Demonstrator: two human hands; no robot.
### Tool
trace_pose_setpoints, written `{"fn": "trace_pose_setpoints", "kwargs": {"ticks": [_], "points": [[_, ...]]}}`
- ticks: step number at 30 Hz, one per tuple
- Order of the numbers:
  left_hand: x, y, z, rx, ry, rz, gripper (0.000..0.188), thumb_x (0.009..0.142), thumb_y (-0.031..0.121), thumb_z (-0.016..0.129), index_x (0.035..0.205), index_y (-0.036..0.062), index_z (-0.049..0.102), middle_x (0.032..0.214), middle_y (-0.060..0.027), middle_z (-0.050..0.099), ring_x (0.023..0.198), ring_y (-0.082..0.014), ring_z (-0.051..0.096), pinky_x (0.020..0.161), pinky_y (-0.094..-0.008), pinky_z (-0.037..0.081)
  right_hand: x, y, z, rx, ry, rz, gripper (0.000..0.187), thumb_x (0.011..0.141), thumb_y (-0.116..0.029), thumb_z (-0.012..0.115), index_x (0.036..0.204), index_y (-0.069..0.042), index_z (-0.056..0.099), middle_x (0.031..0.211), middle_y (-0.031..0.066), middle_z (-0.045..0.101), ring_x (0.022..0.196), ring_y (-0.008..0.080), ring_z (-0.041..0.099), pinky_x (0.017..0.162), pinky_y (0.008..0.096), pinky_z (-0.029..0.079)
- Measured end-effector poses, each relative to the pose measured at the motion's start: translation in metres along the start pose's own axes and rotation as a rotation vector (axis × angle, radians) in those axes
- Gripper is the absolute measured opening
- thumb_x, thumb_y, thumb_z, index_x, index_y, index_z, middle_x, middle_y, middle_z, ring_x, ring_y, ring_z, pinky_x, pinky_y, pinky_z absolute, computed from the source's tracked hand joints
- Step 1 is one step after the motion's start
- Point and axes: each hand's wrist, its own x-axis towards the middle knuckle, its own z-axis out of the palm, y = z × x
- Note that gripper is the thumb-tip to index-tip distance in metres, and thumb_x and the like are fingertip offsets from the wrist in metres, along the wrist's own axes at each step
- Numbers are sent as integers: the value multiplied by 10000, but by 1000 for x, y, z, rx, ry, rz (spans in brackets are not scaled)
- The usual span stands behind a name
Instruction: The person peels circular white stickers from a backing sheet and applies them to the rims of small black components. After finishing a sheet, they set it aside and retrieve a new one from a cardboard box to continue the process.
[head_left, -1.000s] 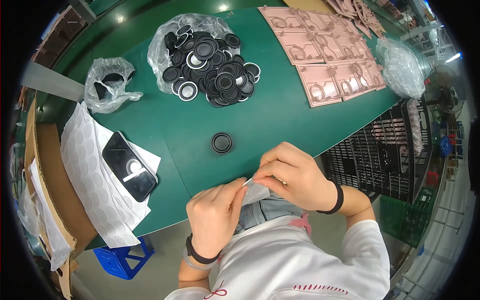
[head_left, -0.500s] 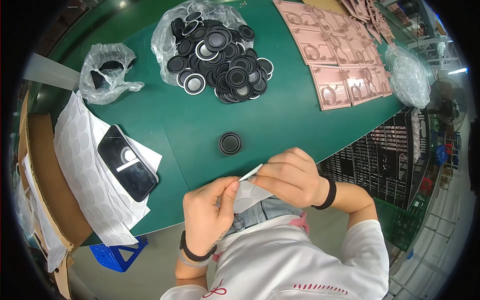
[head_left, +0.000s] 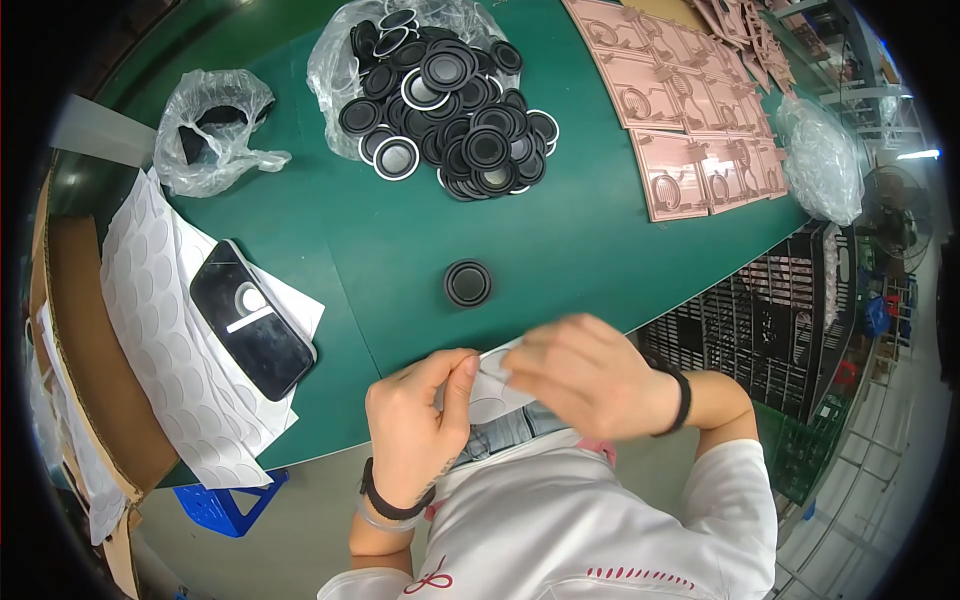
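My left hand [head_left: 418, 415] pinches the upper left corner of a white sheet of round grey stickers [head_left: 492, 398], held above my lap at the table's near edge. My right hand [head_left: 590, 385] is smeared by motion at the sheet's right side, its fingertips over the sheet. Whether those fingers hold anything does not show. Just beyond my hands, a single round black ringed disc [head_left: 468, 283] lies on the green table [head_left: 400, 235]. Farther back is a heap of similar black discs [head_left: 455, 125], some with white rims, partly on a clear plastic bag [head_left: 335, 70].
At the left, a smartphone [head_left: 252, 320] rests on more sticker sheets [head_left: 165, 330] beside a cardboard box [head_left: 105, 340]. A clear bag [head_left: 215, 135] lies behind them. Pink moulded panels [head_left: 690, 120] cover the far right, near another plastic bag [head_left: 820, 160]. Black crates [head_left: 760, 310] stand right of the table.
My right hand has moved from a closed grip at the sheet's upper edge into a blurred motion over its right side. The sheet's raised edge now lies flatter. My left hand keeps its pinch.
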Motion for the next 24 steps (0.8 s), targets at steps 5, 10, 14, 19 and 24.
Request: {"fn": "trace_pose_setpoints", "kwargs": {"ticks": [5, 10, 14, 19, 24], "points": [[1, -10, 4, 106, 21, 51, 81, 888, 97, 659, 924, 29, 684, 721, -138, 651, 571, -292, 605, 527, -359, 458, 5, -10, -35, 423, -41, 41, 202, 723, -62, 760, 906, -28, 680, 1098, 109, 651, 974, 265, 627, 797, 376, 495], [-3, -14, 13, 155, 7, 140, 164, 876, 84, 658, 1037, 49, 658, 795, -130, 652, 648, -298, 620, 580, -386, 476, 29, 43, -12, 978, 145, 725, 78, 851, -38, 719, 896, 8, 675, 1177, 145, 651, 1071, 216, 635, 896, 322, 520], [-9, -17, 12, 163, -41, 132, 254, 870, 87, 664, 1121, 66, 630, 839, -116, 626, 696, -301, 607, 625, -397, 482, 38, 58, 0, 1220, 12, 887, 98, 872, -62, 721, 912, 17, 678, 1162, 133, 656, 1035, 165, 642, 880, 274, 532], [-11, -20, 12, 203, -32, 190, 322, 868, 64, 661, 1186, 62, 611, 827, -119, 590, 701, -300, 586, 634, -390, 476, 42, 64, 5, 1200, -3, 896, 114, 869, -61, 723, 924, 30, 680, 1169, 136, 651, 996, 148, 654, 846, 253, 540], [-11, -19, 11, 203, -50, 186, 407, 861, 14, 653, 1260, 43, 584, 820, -134, 593, 712, -288, 596, 644, -372, 482, 43, 64, 9, 1158, -7, 915, 116, 868, -45, 718, 924, 49, 682, 1131, 139, 659, 939, 144, 666, 823, 248, 548]]}}
